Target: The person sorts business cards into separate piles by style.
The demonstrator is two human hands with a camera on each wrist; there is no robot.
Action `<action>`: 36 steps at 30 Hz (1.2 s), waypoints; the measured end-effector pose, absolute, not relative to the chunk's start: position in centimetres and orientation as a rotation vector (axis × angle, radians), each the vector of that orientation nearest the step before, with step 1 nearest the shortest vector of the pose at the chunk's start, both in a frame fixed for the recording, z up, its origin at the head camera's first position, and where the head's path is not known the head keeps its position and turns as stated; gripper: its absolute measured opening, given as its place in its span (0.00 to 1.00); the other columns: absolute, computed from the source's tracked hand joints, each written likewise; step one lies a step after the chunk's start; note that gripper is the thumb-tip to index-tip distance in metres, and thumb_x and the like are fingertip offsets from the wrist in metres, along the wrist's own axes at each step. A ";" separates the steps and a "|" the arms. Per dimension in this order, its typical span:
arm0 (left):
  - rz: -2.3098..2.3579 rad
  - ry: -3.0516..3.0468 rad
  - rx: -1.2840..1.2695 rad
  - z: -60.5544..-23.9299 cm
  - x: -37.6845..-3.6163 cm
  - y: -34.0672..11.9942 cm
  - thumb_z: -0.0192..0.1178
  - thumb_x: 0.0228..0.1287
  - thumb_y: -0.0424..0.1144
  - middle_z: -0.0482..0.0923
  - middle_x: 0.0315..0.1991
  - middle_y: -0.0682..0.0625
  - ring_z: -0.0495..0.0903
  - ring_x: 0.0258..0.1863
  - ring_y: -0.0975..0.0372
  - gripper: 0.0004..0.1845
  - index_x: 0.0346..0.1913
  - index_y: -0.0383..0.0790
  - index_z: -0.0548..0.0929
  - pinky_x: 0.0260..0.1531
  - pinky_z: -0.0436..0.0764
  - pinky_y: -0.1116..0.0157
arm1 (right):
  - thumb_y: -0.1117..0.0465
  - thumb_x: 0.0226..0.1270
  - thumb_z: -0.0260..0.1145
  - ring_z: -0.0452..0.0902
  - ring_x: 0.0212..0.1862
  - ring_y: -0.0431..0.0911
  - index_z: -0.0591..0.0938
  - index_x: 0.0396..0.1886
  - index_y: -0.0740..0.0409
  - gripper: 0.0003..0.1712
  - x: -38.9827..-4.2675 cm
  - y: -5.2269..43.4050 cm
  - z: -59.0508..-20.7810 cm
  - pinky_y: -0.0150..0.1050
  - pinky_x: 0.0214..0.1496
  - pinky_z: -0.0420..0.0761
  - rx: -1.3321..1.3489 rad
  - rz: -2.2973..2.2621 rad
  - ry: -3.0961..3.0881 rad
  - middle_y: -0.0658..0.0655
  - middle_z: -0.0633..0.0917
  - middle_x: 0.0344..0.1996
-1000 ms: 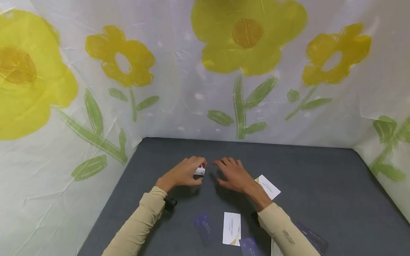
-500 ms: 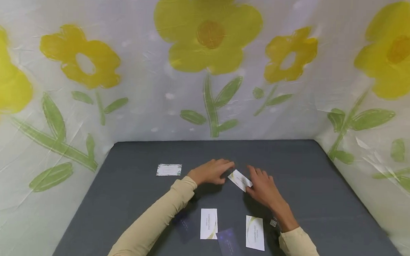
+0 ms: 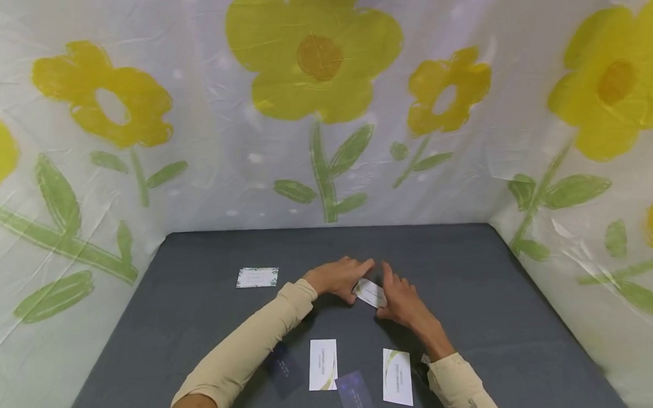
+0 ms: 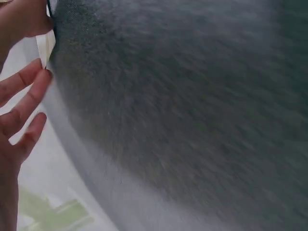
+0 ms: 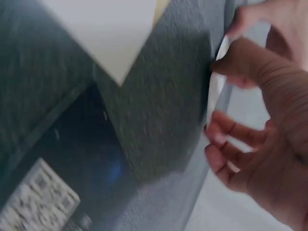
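A small white card with a green mark sits between my two hands above the dark grey table. My left hand pinches its left end and my right hand pinches its right end. In the left wrist view, which is blurred, the card shows edge-on between the thumb and fingers. In the right wrist view the card is also edge-on, held between the thumb and curled fingers.
Another white card lies at the far left. Two white cards and two dark blue cards lie near the front edge. A flowered white sheet walls in the table on three sides.
My left hand has let go of a small card, which now lies at the far left. Both hands have moved to the green-marked white card and closed on its ends.
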State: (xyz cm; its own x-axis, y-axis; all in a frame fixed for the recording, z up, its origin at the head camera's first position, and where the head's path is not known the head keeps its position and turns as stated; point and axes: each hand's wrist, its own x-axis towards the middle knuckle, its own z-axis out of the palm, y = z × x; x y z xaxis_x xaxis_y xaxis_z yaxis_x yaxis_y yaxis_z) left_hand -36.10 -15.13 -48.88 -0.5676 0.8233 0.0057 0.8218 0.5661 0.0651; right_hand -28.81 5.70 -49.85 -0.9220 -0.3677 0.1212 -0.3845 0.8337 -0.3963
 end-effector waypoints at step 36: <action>-0.007 3.264 0.886 -45.9 -25.8 -21.6 0.70 0.60 0.54 0.87 0.41 0.48 0.86 0.43 0.51 0.29 0.56 0.41 0.73 0.46 0.82 0.47 | 0.66 0.60 0.78 0.78 0.63 0.58 0.65 0.78 0.61 0.48 -31.5 3.7 -45.4 0.62 0.62 0.74 1.395 0.530 -2.769 0.61 0.82 0.63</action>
